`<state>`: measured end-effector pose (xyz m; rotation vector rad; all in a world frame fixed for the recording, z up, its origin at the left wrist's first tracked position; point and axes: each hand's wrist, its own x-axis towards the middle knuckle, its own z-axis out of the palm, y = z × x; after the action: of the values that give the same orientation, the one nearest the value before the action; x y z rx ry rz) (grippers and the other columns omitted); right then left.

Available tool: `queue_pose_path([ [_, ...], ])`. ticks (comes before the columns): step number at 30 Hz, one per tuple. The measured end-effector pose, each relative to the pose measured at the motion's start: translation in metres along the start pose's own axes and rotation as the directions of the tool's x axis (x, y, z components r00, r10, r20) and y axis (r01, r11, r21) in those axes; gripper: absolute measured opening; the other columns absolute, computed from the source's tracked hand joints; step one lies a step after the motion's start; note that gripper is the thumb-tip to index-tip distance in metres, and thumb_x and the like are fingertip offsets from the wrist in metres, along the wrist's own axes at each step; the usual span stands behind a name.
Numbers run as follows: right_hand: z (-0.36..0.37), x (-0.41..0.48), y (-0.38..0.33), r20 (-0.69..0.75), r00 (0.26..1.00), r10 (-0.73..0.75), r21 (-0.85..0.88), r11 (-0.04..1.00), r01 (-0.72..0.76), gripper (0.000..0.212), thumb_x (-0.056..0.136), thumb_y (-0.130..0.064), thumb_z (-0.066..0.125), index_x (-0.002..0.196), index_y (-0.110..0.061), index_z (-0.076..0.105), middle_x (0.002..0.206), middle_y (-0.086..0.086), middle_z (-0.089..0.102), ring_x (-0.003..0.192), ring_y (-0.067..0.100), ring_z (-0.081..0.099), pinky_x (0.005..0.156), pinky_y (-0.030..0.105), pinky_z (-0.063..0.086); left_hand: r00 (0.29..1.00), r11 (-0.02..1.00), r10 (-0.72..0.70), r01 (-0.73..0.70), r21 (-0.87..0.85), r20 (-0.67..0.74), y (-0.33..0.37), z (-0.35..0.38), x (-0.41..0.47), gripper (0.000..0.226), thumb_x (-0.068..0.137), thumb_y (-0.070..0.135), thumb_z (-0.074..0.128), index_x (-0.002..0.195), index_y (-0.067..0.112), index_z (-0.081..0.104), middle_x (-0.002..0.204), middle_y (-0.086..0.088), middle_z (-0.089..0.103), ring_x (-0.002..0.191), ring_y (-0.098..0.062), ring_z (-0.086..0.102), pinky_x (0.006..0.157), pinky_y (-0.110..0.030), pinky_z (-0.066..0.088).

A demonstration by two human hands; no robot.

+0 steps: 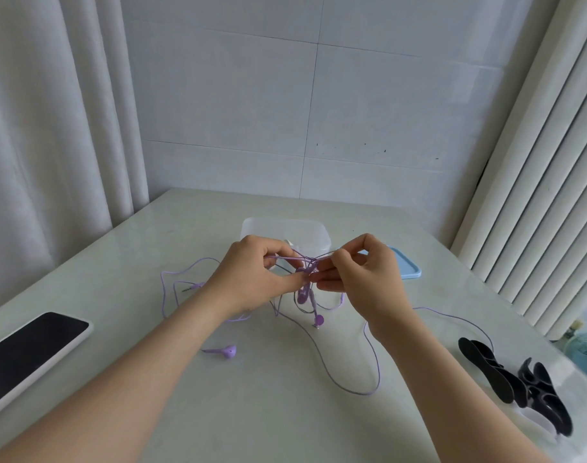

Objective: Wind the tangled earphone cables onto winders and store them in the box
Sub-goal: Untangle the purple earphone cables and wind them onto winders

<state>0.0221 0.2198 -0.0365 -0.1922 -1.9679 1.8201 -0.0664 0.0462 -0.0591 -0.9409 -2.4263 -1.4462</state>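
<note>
I am pinching the purple earphone cable (339,375) knot with my left hand (252,279) and right hand (362,279), above the bench (285,412) centre. Untangling is underway. Next, I judge, loops need freeing before winding.

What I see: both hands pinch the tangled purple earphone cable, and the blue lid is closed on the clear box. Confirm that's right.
Not quite: in the head view the blue lid lies on the table right of the clear box, not on it. Rest holds.
</note>
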Motion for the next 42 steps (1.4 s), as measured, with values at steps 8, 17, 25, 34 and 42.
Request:
queue_pose_path([
  [8,-0.003,0.000,0.002,0.097,0.995,-0.037,-0.086,0.995,0.046,0.019,0.095,-0.008,0.074,0.112,-0.006,0.067,0.088,0.008,0.081,0.082,0.029,0.079,0.084,0.049,0.065,0.995,0.989,-0.026,0.040,-0.145,0.099,0.000,0.003,0.002,0.016,0.085,0.045,0.082,0.097,0.035,0.082,0.081,0.007,0.072,0.079,-0.027,0.062,0.076,-0.044,0.052],
  [17,-0.002,0.005,0.014,-0.001,0.991,-0.133,-0.220,0.967,0.129,0.012,0.084,-0.005,0.079,0.091,-0.013,0.073,0.079,0.003,0.079,0.075,0.021,0.077,0.068,0.033,0.061,0.996,0.992,-0.074,0.079,-0.097,0.054,0.006,0.009,-0.001,0.009,0.087,0.021,0.077,0.086,0.029,0.081,0.077,0.015,0.074,0.070,-0.005,0.061,0.073,-0.023,0.048],
  [25,-0.001,0.006,0.011,-0.023,0.990,-0.136,-0.194,0.972,0.130,0.009,0.096,-0.004,0.047,0.096,-0.013,0.051,0.095,0.008,0.062,0.067,0.025,0.078,0.066,0.039,0.047,1.000,0.983,0.013,-0.013,0.181,0.004,0.008,0.009,-0.004,0.009,0.078,0.031,0.080,0.081,0.025,0.073,0.062,0.006,0.066,0.063,-0.009,0.059,0.063,-0.024,0.048],
  [34,-0.005,0.008,0.011,-0.041,0.991,-0.129,-0.224,0.968,0.116,0.017,0.092,-0.009,0.057,0.099,-0.021,0.067,0.064,0.001,0.058,0.058,0.018,0.048,0.054,0.027,0.039,0.998,0.998,-0.062,0.061,0.017,0.026,0.015,0.001,-0.002,0.041,0.103,0.023,0.055,0.062,0.016,0.053,0.057,0.011,0.044,0.064,-0.008,0.043,0.068,-0.029,0.035],
  [42,-0.005,0.013,0.021,0.036,0.966,-0.254,-0.531,0.815,0.234,0.030,0.096,-0.005,0.054,0.097,-0.024,0.078,0.055,-0.018,0.062,0.053,0.003,0.052,0.055,0.014,0.036,1.000,0.998,0.019,-0.019,0.058,0.006,0.008,-0.003,0.000,0.016,0.095,0.024,0.067,0.094,0.031,0.082,0.091,0.020,0.077,0.090,-0.017,0.071,0.088,-0.034,0.056],
])
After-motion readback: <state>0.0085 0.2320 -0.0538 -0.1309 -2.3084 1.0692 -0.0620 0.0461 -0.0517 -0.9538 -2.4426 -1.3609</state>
